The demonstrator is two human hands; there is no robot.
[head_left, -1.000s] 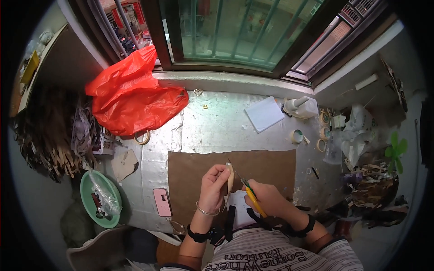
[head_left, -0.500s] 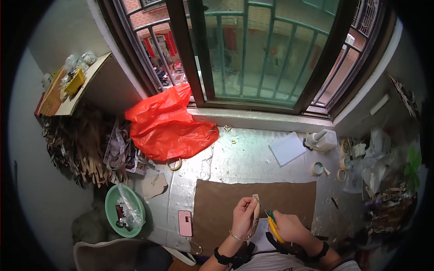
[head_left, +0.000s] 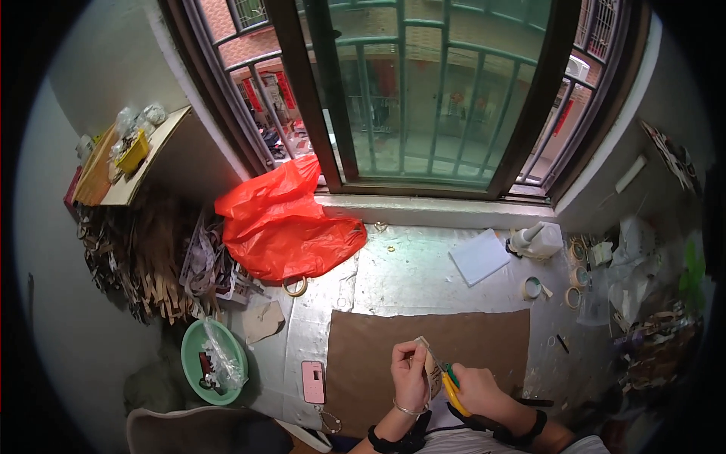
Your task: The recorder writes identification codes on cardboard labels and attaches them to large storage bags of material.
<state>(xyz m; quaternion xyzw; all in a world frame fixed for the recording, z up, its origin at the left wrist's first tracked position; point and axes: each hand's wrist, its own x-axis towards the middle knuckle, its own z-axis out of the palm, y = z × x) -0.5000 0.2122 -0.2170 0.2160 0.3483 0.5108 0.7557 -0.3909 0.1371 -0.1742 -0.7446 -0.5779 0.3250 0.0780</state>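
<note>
Upright in the fingers of my left hand [head_left: 409,380] is a narrow beige strip [head_left: 432,368] with dark markings, pinched near its upper end. My right hand [head_left: 479,391] is closed round yellow-and-green-handled scissors [head_left: 454,396]. Their blades point up and left at the strip's right edge; whether they have cut into it is too small to tell. Both hands are above a large brown sheet [head_left: 367,352] spread on the silver-coloured table, close to my body.
A pink phone [head_left: 313,381] lies left of the sheet, beside a green basin [head_left: 187,363]. Farther back are a red plastic bag [head_left: 291,234], a white pad [head_left: 480,257], a white bottle [head_left: 541,240] and tape rolls [head_left: 531,287]. Bundled strips [head_left: 144,265] hang at the left.
My left hand has turned the strip so more of its marked face shows. The scissors have come closer to the strip, and the whole view has shifted slightly.
</note>
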